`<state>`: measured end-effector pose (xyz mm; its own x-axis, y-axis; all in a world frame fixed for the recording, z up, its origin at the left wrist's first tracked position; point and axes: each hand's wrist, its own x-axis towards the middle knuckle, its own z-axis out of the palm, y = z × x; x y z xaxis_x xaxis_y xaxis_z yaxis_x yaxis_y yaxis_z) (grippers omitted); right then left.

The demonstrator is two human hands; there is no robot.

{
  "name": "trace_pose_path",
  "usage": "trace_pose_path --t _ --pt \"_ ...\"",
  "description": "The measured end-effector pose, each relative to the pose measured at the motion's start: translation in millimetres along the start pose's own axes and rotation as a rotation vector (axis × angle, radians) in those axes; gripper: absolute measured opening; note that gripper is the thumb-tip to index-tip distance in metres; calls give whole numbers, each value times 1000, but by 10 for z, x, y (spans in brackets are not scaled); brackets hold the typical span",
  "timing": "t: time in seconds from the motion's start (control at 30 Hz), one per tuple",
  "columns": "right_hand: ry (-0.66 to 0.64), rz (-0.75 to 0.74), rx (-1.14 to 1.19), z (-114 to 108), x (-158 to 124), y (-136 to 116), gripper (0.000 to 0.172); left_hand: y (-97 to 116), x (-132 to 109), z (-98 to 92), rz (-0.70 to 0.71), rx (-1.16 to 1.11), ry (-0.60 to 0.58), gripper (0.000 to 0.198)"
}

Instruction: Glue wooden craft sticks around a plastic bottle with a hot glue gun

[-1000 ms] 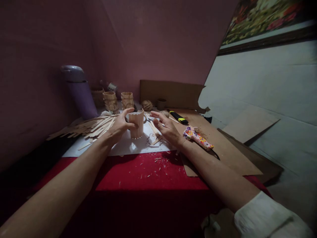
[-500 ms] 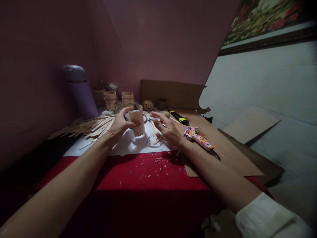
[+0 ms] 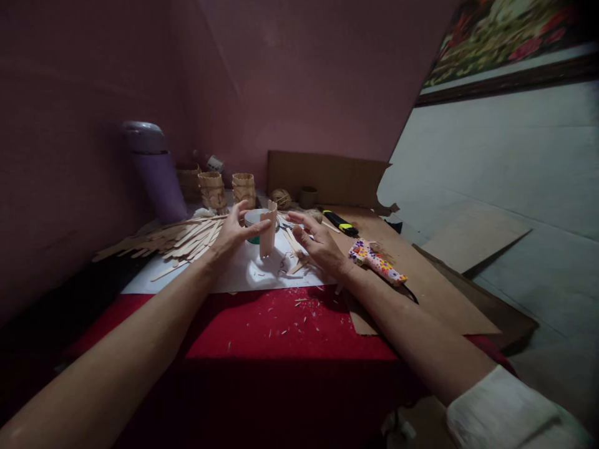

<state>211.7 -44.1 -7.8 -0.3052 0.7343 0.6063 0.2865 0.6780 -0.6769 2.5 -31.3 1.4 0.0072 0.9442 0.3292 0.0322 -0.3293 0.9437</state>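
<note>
My left hand [image 3: 231, 236] grips a small cup [image 3: 262, 231] whose outside is partly clad in upright wooden craft sticks; a white rim and a green patch show on its bare side. The cup stands on a white sheet [image 3: 243, 274]. My right hand [image 3: 318, 246] hovers just right of the cup with fingers spread, holding nothing, over a few loose sticks [image 3: 294, 244]. A heap of craft sticks [image 3: 168, 240] lies to the left of my left hand.
A floral glue gun [image 3: 377, 262] lies on brown cardboard [image 3: 421, 287] at the right, with a yellow-black cutter [image 3: 340, 222] behind it. A purple flask [image 3: 156, 174], stick-clad cups [image 3: 227, 189] and a twine ball [image 3: 281, 198] stand at the back. Red cloth [image 3: 281, 330] covers the near table.
My left hand has turned the cup, so the stick-clad side swung round and the bare white-and-green side now shows. My right hand stayed almost where it was.
</note>
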Motion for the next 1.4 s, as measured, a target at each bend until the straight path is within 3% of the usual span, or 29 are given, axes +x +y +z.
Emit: trace_pose_path --t 0.27,0.47,0.7,0.8,0.93,1.13,1.27,1.4 --pt "0 -9 -8 10 -3 12 73 15 1 -10 -69 -225 -52 92" --pt "-1 -7 -10 8 -8 4 73 -33 47 -32 -68 -118 -75 93" --pt "-6 -31 -35 11 -4 19 71 53 -14 -22 -77 -9 -74 115" --pt "-14 -21 -24 18 -12 14 69 46 -17 -44 -61 -121 -144 107" --pt "-43 6 4 27 -29 -9 66 48 -12 -43 -65 -147 -148 92" --pt "-78 13 -9 28 -41 -18 66 101 -27 -25 -109 -107 -158 102" --pt "-86 8 -23 35 -47 -7 64 101 -7 -47 -80 -218 -176 95" --pt "-88 4 -20 44 -45 -1 66 79 11 -64 -90 -141 -170 100"
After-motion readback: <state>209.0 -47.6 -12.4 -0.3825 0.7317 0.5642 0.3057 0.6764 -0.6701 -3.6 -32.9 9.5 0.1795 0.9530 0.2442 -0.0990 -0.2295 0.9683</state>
